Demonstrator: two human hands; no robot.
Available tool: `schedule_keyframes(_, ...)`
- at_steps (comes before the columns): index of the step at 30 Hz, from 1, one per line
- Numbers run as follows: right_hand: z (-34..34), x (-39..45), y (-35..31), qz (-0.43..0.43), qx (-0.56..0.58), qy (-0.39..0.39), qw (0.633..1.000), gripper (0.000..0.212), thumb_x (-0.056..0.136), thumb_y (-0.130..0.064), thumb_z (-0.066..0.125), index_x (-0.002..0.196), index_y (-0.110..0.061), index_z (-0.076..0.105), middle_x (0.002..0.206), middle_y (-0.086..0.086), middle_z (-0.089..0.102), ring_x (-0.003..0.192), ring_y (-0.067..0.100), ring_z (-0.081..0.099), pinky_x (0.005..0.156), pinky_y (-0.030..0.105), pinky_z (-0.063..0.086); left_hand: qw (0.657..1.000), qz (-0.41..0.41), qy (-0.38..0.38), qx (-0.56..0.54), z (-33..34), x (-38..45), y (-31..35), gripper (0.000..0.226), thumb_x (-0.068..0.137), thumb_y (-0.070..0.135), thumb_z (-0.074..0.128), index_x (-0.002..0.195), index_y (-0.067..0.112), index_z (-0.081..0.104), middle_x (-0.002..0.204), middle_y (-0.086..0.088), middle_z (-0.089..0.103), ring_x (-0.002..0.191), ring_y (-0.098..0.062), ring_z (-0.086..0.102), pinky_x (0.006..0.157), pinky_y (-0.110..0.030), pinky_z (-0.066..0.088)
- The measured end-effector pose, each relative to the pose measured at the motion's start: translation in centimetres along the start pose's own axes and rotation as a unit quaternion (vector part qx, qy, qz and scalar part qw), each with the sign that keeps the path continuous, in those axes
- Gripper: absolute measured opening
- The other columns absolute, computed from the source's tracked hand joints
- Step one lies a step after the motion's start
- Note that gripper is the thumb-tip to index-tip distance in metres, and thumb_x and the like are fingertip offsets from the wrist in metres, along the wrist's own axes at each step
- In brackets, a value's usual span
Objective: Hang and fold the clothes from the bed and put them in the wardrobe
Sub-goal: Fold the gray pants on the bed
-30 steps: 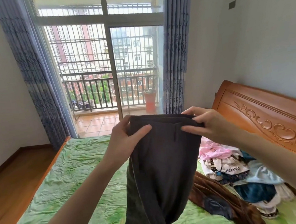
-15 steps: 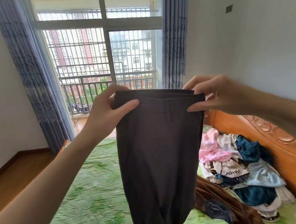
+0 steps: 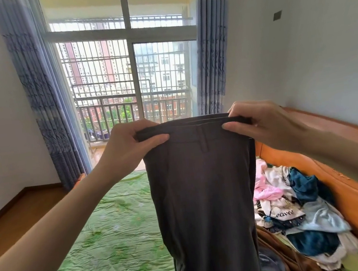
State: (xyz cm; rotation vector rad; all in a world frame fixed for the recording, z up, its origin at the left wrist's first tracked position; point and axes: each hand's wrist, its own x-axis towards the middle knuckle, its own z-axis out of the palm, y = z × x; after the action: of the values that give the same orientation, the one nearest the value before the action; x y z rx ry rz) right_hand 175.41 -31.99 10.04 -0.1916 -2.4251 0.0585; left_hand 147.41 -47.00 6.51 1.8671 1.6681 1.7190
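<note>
Both hands, left hand (image 3: 128,147) and right hand (image 3: 265,124), pinch the dark grey trousers (image 3: 204,199) by the waistband, hanging over the green-sheeted bed (image 3: 109,242).

Setting: home bedroom. Evidence: bed (image 3: 109,237) under a green sheet, carved wooden headboard (image 3: 353,187), pile of clothes (image 3: 296,209) on the mattress, blue curtains (image 3: 45,109) flanking a sliding balcony door (image 3: 132,78); apartment blocks outside.
</note>
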Motion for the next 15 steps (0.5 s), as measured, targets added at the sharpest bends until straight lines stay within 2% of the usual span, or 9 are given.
schedule_keyframes(2, 0.0, -0.3, 0.0, -0.007, -0.021, 0.013, 1.0, 0.022, 0.101, -0.029, 0.057, 0.092, -0.011, 0.063, 0.079, -0.006, 0.058, 0.071, -0.002, 0.053, 0.067, 0.008, 0.038, 1.0, 0.003, -0.015, 0.011, -0.3, 0.3, 0.5, 0.016, 0.086, 0.018, 0.082, 0.09, 0.033, 0.08, 0.085, 0.008, 0.08, 0.081, -0.008, 0.075, 0.085, -0.044, 0.061)
schedule_keyframes(4, 0.0, -0.7, 0.0, -0.007, -0.021, 0.024, 0.999, 0.02, 0.102, -0.02, 0.058, 0.114, -0.005, 0.063, 0.086, -0.007, 0.063, 0.075, -0.009, 0.058, 0.069, 0.004, 0.041, 1.0, 0.01, -0.017, 0.009, -0.2, 0.5, 1.0, 0.018, 0.088, 0.018, 0.081, 0.089, 0.036, 0.081, 0.085, 0.009, 0.081, 0.078, -0.003, 0.072, 0.085, -0.041, 0.061)
schedule_keyframes(6, -0.2, -0.7, -0.2, -0.012, -0.017, 0.025, 0.999, 0.033, 0.102, -0.014, 0.058, 0.134, -0.004, 0.058, 0.096, -0.008, 0.066, 0.083, -0.015, 0.06, 0.073, 0.001, 0.043, 1.0, 0.019, -0.013, -0.003, 0.0, 0.6, 1.4, 0.026, 0.088, 0.015, 0.081, 0.086, 0.041, 0.081, 0.085, 0.011, 0.08, 0.079, -0.001, 0.073, 0.083, -0.035, 0.063)
schedule_keyframes(8, 0.0, -0.7, -0.1, -0.03, -0.038, 0.022, 0.999, 0.036, 0.102, -0.017, 0.06, 0.136, -0.006, 0.062, 0.108, -0.007, 0.067, 0.096, -0.019, 0.058, 0.082, 0.0, 0.041, 0.999, 0.022, -0.012, -0.022, 0.2, 0.5, 1.3, 0.034, 0.088, 0.014, 0.081, 0.084, 0.047, 0.082, 0.087, 0.013, 0.08, 0.084, -0.002, 0.075, 0.085, -0.03, 0.063)
schedule_keyframes(9, 0.2, -0.7, 0.0, -0.036, -0.047, 0.021, 0.998, 0.036, 0.101, -0.019, 0.062, 0.134, -0.007, 0.065, 0.107, -0.007, 0.067, 0.097, -0.019, 0.057, 0.083, 0.0, 0.04, 0.999, 0.018, -0.014, -0.025, 0.3, 0.5, 1.2, 0.034, 0.088, 0.014, 0.081, 0.085, 0.048, 0.082, 0.088, 0.014, 0.08, 0.086, -0.004, 0.076, 0.085, -0.029, 0.062)
schedule_keyframes(13, 0.8, -1.4, 0.1, -0.054, -0.048, 0.044, 0.996, 0.025, 0.099, -0.013, 0.066, 0.121, -0.005, 0.074, 0.089, -0.007, 0.064, 0.081, -0.008, 0.058, 0.075, 0.004, 0.041, 0.999, 0.0, -0.051, 0.014, 0.0, 0.5, 1.2, 0.017, 0.09, 0.017, 0.081, 0.096, 0.034, 0.081, 0.089, 0.011, 0.08, 0.087, -0.006, 0.076, 0.084, -0.032, 0.062)
schedule_keyframes(15, 0.8, -1.4, -0.5, -0.057, -0.035, 0.055, 0.996, 0.027, 0.099, -0.011, 0.063, 0.124, -0.003, 0.073, 0.085, -0.009, 0.061, 0.077, -0.005, 0.058, 0.072, 0.005, 0.04, 0.993, -0.008, -0.105, 0.053, -0.6, 0.7, 1.7, 0.022, 0.088, 0.024, 0.082, 0.108, 0.032, 0.079, 0.087, 0.01, 0.078, 0.084, -0.005, 0.074, 0.078, -0.028, 0.06)
